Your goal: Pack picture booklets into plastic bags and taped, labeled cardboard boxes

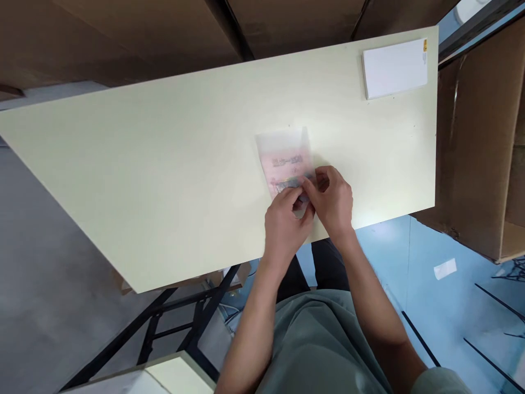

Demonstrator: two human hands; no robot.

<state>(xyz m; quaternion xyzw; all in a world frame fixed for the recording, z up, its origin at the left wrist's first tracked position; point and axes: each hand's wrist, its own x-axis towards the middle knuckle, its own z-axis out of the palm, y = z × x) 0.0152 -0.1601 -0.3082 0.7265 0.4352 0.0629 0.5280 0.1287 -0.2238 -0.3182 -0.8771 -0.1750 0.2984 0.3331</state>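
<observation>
A thin, translucent plastic bag [286, 156] with a pinkish lower part and dark printing is held over the pale table, slightly blurred. My left hand [288, 221] is closed at the bag's near edge, thumb and fingers pinched together. Beside it, my right hand [331, 198] pinches the bag's near right corner, its fingertips almost meeting those of the left. Behind the fingers, the near edge of the bag is partly hidden. Something darker and greenish shows through the bag close to the fingertips; I cannot tell what it is.
The cream-coloured table [164, 180] spans the view. A flat white box [396, 68] with a small yellow label lies at its far right corner. Large cardboard boxes [143, 38] stand along the far edge, and an open cardboard box [476, 142] sits to the right.
</observation>
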